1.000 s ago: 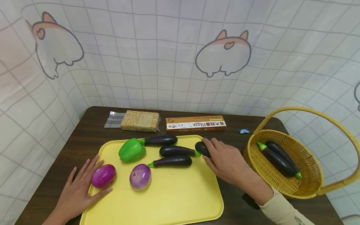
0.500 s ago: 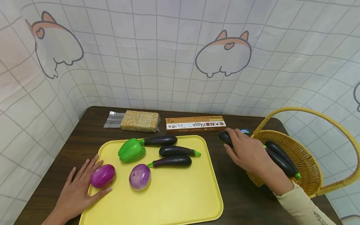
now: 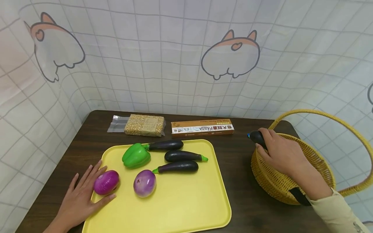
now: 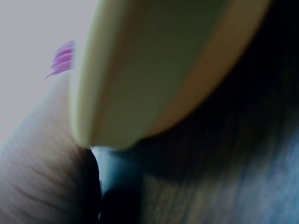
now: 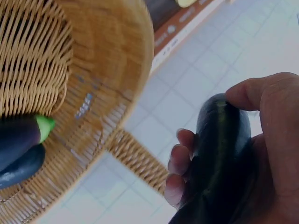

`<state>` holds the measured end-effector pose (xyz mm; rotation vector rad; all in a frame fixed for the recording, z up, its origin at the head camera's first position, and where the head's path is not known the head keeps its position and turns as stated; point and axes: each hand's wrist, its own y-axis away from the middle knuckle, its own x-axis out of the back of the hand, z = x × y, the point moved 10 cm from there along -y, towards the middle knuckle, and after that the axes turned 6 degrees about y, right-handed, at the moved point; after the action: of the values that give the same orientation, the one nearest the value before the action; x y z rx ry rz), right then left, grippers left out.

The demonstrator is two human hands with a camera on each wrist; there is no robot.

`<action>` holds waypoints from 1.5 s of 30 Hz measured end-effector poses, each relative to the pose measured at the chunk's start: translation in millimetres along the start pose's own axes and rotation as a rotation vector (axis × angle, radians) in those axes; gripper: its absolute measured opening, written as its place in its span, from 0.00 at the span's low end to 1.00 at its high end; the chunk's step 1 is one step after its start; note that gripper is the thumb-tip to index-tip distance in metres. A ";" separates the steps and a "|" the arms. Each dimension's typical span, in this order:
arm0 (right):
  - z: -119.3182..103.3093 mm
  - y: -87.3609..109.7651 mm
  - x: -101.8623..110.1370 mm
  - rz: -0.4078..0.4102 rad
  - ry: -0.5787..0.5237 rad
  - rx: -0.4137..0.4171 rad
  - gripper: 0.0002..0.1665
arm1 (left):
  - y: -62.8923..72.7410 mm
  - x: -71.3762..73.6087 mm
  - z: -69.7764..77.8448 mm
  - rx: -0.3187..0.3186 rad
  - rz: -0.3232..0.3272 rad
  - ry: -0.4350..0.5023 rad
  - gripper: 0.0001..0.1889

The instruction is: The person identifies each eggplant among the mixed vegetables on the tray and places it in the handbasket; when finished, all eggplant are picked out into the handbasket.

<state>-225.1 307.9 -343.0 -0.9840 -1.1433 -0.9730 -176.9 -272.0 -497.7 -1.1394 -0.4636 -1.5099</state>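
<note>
My right hand [image 3: 281, 152] grips a dark eggplant [image 3: 257, 138] above the near left rim of the wicker basket [image 3: 266, 179]. In the right wrist view, fingers and thumb wrap round that eggplant [image 5: 222, 154], and two more eggplants [image 5: 21, 140] lie inside the basket; in the head view my arm hides them. My left hand [image 3: 83, 194] rests with spread fingers on the left edge of the yellow tray [image 3: 186, 207], beside a purple onion [image 3: 106, 182]. On the tray are a green bell pepper [image 3: 136, 156], a round purple eggplant [image 3: 144, 183] and three long eggplants [image 3: 181, 166].
Along the back of the dark table [image 3: 240, 191] lie a bag of corn kernels [image 3: 144, 125] and a pasta box [image 3: 202, 127]. The basket's tall handle [image 3: 329, 118] arches up at the right. A white tiled-pattern curtain [image 3: 163, 58] closes off the back and sides.
My right hand has carried the eggplant from the tray's right edge rightward to the basket. The left hand and the vegetables on the tray have stayed put.
</note>
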 end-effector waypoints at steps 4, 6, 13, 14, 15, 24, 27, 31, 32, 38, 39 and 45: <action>14.4 -2.1 0.8 -0.015 0.012 -0.011 0.31 | 1.1 -1.7 -1.7 0.007 -0.002 0.001 0.51; 20.0 -2.4 -3.2 -0.039 0.021 -0.015 0.31 | 1.3 -2.1 -2.1 0.009 -0.001 0.002 0.51; 41.3 1.2 -20.7 -0.138 0.012 -0.038 0.26 | 0.2 -0.9 -2.1 -0.001 0.013 0.001 0.52; 44.6 1.7 -23.5 -0.154 0.012 -0.042 0.27 | 0.1 -0.9 -2.1 -0.001 0.013 0.002 0.52; 47.7 1.9 -26.2 -0.168 0.012 -0.047 0.29 | 0.1 -0.8 -2.1 -0.002 0.013 0.002 0.52; 63.5 2.3 -50.5 -0.277 0.030 -0.079 0.42 | 1.6 0.9 -2.3 0.006 0.015 0.000 0.52; 64.5 1.2 -57.4 -0.283 0.022 -0.072 0.38 | 1.8 1.5 -1.7 0.005 0.019 0.004 0.51; 63.7 0.4 -66.2 -0.279 0.017 -0.054 0.31 | 2.1 1.4 -1.1 0.003 0.020 0.011 0.51; 63.6 0.2 -68.4 -0.278 0.018 -0.053 0.31 | 2.2 1.2 -1.1 0.003 0.020 0.012 0.51; 63.6 0.3 -81.9 -0.263 0.043 -0.038 0.33 | 2.1 0.8 -0.8 0.001 0.020 0.009 0.51; 63.7 0.9 -84.6 -0.263 0.045 -0.036 0.34 | 1.8 0.7 -0.7 0.000 0.020 0.007 0.51; 63.7 3.9 -94.0 -0.245 0.064 -0.032 0.36 | 0.9 0.1 -0.3 -0.005 0.017 -0.005 0.52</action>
<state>-251.4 379.5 -427.3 -0.8443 -1.2163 -1.2134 -176.2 -272.5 -498.1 -1.1488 -0.4530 -1.4941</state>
